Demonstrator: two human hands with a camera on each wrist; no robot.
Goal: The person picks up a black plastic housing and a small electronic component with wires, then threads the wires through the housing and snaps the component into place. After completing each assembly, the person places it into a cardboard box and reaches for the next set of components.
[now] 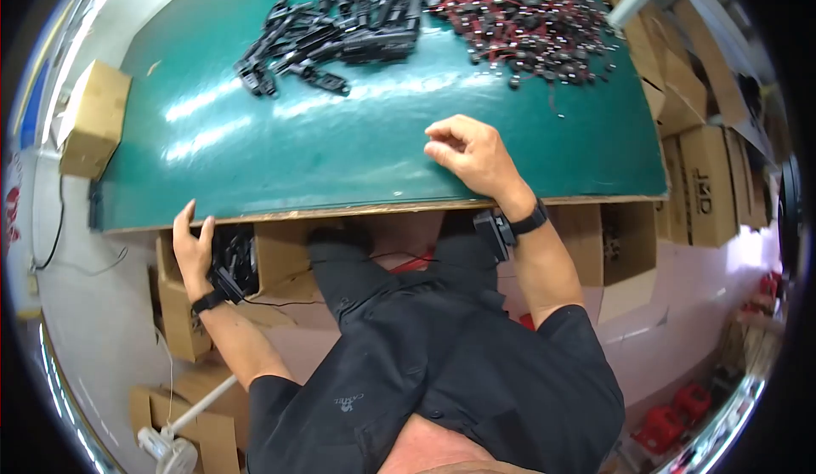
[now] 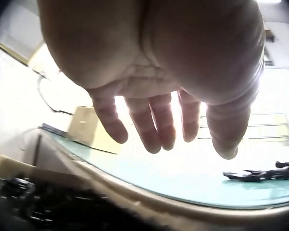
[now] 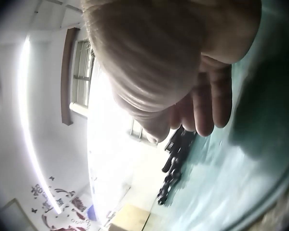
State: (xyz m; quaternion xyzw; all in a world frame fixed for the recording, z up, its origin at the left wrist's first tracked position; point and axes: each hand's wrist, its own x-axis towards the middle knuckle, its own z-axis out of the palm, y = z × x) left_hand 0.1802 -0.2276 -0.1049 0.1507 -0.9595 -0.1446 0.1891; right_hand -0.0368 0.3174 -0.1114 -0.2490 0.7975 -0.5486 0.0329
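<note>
— Left hand (image 1: 191,249)?
— Down at edge of green table (image 1: 297,151), fingers spread, holding nothing, over box of black parts (image 1: 285,257).
— Right hand (image 1: 472,155)?
— Resting on tabletop, fingers loosely curled, maybe empty.

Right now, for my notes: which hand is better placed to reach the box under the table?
Probably left: the left hand hangs open beside the box; the right hand rests on the tabletop.

Flat green-topped table with a raw wooden front edge (image 1: 340,155) fills the upper half of the frame. Heap of long black plastic parts (image 1: 336,32) at upper centre, heap of small black pieces with red wires (image 1: 527,19) at upper right. Brown cardboard box (image 1: 93,117) at the table's left end; right hand (image 1: 472,155) rests by the front edge, centre.
</note>
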